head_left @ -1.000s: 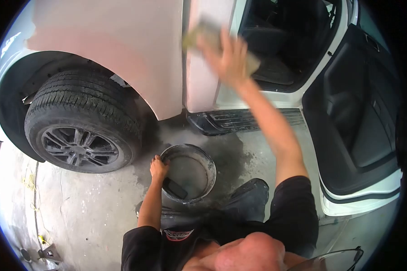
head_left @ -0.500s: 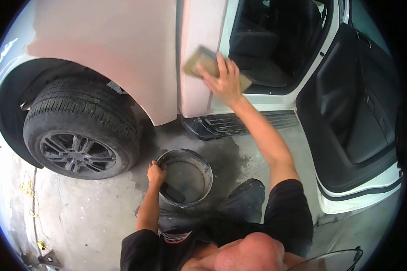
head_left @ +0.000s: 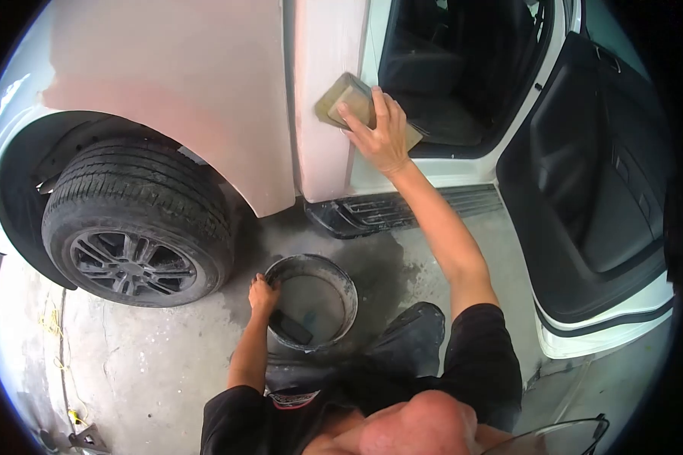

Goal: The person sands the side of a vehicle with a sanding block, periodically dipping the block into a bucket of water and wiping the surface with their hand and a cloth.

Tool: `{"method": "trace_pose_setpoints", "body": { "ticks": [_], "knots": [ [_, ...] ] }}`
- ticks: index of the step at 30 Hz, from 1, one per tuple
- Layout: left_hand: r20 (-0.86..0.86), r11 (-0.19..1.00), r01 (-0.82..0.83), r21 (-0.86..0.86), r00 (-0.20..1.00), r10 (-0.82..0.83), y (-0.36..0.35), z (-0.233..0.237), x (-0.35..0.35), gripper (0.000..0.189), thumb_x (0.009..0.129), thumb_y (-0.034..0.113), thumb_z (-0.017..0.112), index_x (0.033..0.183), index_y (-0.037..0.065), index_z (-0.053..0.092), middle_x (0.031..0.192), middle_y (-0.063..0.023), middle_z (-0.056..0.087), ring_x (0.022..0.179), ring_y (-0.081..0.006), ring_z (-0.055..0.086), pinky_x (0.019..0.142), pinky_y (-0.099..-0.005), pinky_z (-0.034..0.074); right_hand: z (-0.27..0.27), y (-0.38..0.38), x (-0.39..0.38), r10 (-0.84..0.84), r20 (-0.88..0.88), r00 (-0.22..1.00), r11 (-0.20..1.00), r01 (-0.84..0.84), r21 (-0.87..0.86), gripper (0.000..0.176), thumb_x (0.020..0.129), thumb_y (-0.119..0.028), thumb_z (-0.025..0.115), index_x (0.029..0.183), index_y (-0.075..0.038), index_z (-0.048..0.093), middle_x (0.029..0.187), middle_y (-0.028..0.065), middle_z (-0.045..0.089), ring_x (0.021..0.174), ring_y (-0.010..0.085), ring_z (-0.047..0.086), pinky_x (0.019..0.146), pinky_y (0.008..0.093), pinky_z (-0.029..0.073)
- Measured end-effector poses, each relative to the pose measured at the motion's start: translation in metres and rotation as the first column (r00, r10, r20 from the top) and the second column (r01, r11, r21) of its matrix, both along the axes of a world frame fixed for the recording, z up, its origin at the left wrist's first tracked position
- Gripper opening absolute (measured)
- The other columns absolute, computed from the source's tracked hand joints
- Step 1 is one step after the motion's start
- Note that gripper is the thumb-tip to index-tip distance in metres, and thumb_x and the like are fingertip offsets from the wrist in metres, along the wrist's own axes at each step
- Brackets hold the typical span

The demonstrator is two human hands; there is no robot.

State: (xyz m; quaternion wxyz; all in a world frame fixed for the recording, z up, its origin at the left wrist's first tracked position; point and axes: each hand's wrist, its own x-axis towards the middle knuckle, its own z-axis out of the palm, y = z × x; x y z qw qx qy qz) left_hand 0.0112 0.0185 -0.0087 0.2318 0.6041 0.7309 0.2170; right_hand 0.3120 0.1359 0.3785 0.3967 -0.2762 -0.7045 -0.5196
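One block (head_left: 341, 96), one bucket (head_left: 350, 294), one tyre (head_left: 140, 205)

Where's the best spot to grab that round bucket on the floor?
Grip the bucket rim from above: it stands upright, open top up. The left hand holds the left rim; the right side is bare. The right hand is on a sanding block.

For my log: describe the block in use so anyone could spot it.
Start at the pink car panel beside the open door. At its edge the right hand presses a tan rectangular block. It alone is tan; the grey bucket sits on the floor.
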Motion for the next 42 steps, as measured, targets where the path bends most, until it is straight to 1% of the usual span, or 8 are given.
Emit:
{"method": "trace_pose_setpoints", "body": {
  "ticks": [7, 14, 20, 21, 27, 36, 38, 42],
  "knots": [
    [-0.019, 1.000, 0.011, -0.013, 1.000, -0.011, 0.002, 0.000, 0.000, 0.059, 0.083, 0.039, 0.078, 0.120, 0.000, 0.054, 0.120, -0.0253, 0.062, 0.113, -0.0432, 0.063, 0.095, -0.0503, 0.054, 0.246, -0.027, -0.065, 0.020, -0.308, 0.951, 0.998, -0.034, -0.043, 0.054, 0.094, -0.024, 0.066, 0.146, -0.017, 0.054, 0.134, 0.0242, 0.047, 0.113, 0.0379, 0.050, 0.094, 0.0500, 0.044],
    [0.004, 1.000, 0.020, 0.003, 1.000, -0.020, -0.004, 0.002, -0.003, 0.059, 0.083, 0.040, 0.077, 0.119, -0.001, 0.055, 0.118, -0.0249, 0.063, 0.113, -0.0426, 0.063, 0.096, -0.0490, 0.053, 0.007, -0.011, -0.010, 0.005, 0.039, 0.999, 1.000, -0.006, 0.016, 0.066, 0.085, -0.028, 0.077, 0.146, -0.036, 0.054, 0.141, 0.0310, 0.045, 0.101, 0.0441, 0.055, 0.089, 0.0558, 0.048],
    [-0.047, 1.000, 0.010, -0.004, 0.999, -0.010, 0.000, -0.002, -0.001, 0.060, 0.084, 0.042, 0.075, 0.120, -0.002, 0.055, 0.118, -0.0249, 0.064, 0.113, -0.0426, 0.063, 0.095, -0.0489, 0.054, 0.214, -0.012, -0.052, -0.077, -0.089, 0.993, 0.995, 0.082, 0.056, 0.052, 0.088, -0.034, 0.072, 0.138, -0.032, 0.059, 0.136, 0.0263, 0.049, 0.101, 0.0434, 0.056, 0.076, 0.0534, 0.047],
    [-0.045, 1.000, 0.004, -0.009, 0.999, -0.004, 0.000, 0.000, 0.000, 0.060, 0.084, 0.042, 0.075, 0.120, -0.001, 0.055, 0.118, -0.0248, 0.064, 0.113, -0.0425, 0.063, 0.096, -0.0489, 0.053, 0.252, -0.034, -0.076, -0.036, -0.264, 0.964, 0.992, 0.004, -0.123, 0.055, 0.095, -0.022, 0.065, 0.148, -0.015, 0.052, 0.133, 0.0251, 0.047, 0.113, 0.0381, 0.051, 0.094, 0.0517, 0.046],
    [-0.013, 1.000, 0.003, -0.003, 1.000, -0.003, -0.004, -0.002, 0.000, 0.060, 0.085, 0.043, 0.074, 0.120, -0.001, 0.054, 0.119, -0.0241, 0.064, 0.114, -0.0422, 0.062, 0.097, -0.0493, 0.053, 0.126, -0.010, -0.048, -0.036, -0.101, 0.994, 0.997, 0.043, 0.067, 0.069, 0.085, -0.037, 0.076, 0.149, -0.039, 0.050, 0.138, 0.0292, 0.043, 0.103, 0.0427, 0.051, 0.084, 0.0509, 0.045],
    [-0.009, 0.999, -0.017, -0.032, 1.000, 0.017, 0.000, 0.005, 0.000, 0.061, 0.085, 0.039, 0.076, 0.125, 0.000, 0.054, 0.123, -0.0247, 0.062, 0.117, -0.0420, 0.061, 0.099, -0.0484, 0.053, 0.289, -0.037, -0.082, -0.122, -0.354, 0.927, 0.993, 0.115, -0.040, 0.055, 0.096, -0.022, 0.064, 0.147, -0.010, 0.049, 0.129, 0.0269, 0.049, 0.109, 0.0375, 0.054, 0.092, 0.0533, 0.050],
    [-0.012, 0.999, -0.015, -0.035, 1.000, 0.015, -0.005, 0.011, 0.001, 0.060, 0.084, 0.038, 0.077, 0.124, 0.000, 0.054, 0.122, -0.0251, 0.062, 0.116, -0.0421, 0.062, 0.098, -0.0486, 0.053, 0.233, -0.004, -0.061, -0.097, -0.258, 0.961, 0.989, 0.121, 0.079, 0.059, 0.086, -0.033, 0.073, 0.143, -0.035, 0.057, 0.142, 0.0250, 0.046, 0.108, 0.0455, 0.054, 0.085, 0.0547, 0.047],
    [0.006, 1.000, 0.007, 0.004, 1.000, -0.007, -0.001, -0.007, -0.003, 0.058, 0.085, 0.038, 0.076, 0.122, 0.000, 0.054, 0.122, -0.0253, 0.063, 0.115, -0.0425, 0.062, 0.097, -0.0491, 0.053, 0.110, -0.011, -0.048, -0.079, 0.015, 0.997, 0.995, 0.078, 0.066, 0.069, 0.083, -0.033, 0.077, 0.147, -0.040, 0.052, 0.148, 0.0280, 0.041, 0.109, 0.0434, 0.054, 0.088, 0.0541, 0.047]
  ]
}}
